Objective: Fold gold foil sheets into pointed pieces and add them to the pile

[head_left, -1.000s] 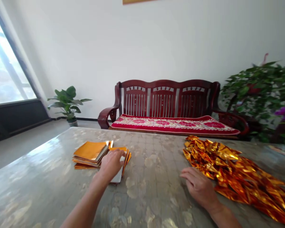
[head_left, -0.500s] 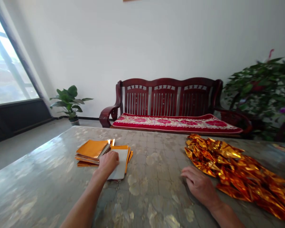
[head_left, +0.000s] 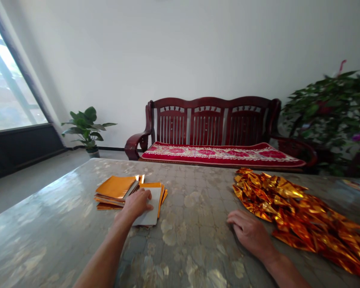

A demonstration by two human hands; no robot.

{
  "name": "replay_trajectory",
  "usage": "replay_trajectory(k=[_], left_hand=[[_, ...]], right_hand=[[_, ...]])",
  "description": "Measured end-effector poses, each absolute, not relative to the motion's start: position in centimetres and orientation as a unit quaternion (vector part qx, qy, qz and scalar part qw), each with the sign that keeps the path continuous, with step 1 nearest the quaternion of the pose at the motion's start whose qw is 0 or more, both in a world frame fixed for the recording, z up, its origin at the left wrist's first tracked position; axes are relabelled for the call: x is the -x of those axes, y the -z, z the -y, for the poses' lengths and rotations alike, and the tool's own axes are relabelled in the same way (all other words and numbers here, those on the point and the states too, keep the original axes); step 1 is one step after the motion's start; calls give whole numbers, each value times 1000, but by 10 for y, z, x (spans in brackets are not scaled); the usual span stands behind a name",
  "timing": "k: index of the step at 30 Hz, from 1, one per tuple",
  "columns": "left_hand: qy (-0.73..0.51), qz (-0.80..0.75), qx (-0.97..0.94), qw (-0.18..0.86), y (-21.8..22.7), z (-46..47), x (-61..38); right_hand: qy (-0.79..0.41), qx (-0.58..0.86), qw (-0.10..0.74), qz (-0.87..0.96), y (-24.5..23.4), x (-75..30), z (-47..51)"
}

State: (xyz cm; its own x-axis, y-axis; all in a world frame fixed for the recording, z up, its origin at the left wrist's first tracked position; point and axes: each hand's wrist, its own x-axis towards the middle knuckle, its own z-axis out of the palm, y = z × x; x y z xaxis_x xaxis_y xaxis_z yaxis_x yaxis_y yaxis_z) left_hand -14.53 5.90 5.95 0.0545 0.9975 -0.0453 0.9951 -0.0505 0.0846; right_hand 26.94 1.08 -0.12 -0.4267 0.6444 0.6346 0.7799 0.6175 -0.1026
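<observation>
My left hand [head_left: 138,204] rests on the white-faced sheet [head_left: 152,210] at the top of a stack of gold foil paper. Its thumb and fingers are apart, and it grips nothing that I can see. A second stack of orange-gold foil paper [head_left: 115,187] lies just to its left, partly behind the hand. My right hand [head_left: 250,232] lies on the tabletop, fingers loosely bent and apart from the thumb, holding nothing. Right of it spreads a heap of folded, shiny gold foil pieces [head_left: 287,206], close to the hand but not in its grasp.
A table with a glossy floral cover [head_left: 194,240] fills the foreground. Beyond its far edge stands a dark red wooden bench [head_left: 206,124] with a red patterned cushion [head_left: 224,155]. Potted plants stand at the left [head_left: 88,126] and right [head_left: 332,108]. A window [head_left: 12,76] is at far left.
My left hand has loosened from a closed fist on the white-faced sheet, its thumb and fingers now parted. The right hand has hardly moved. The view has shifted slightly.
</observation>
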Motion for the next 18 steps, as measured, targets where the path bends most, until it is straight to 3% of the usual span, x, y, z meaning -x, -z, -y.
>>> replay_trajectory(k=[18], left_hand=[[10,-704,-710,8,-54,-61,131]], right_hand=[[58,443,316,837,-1,-268,-8]])
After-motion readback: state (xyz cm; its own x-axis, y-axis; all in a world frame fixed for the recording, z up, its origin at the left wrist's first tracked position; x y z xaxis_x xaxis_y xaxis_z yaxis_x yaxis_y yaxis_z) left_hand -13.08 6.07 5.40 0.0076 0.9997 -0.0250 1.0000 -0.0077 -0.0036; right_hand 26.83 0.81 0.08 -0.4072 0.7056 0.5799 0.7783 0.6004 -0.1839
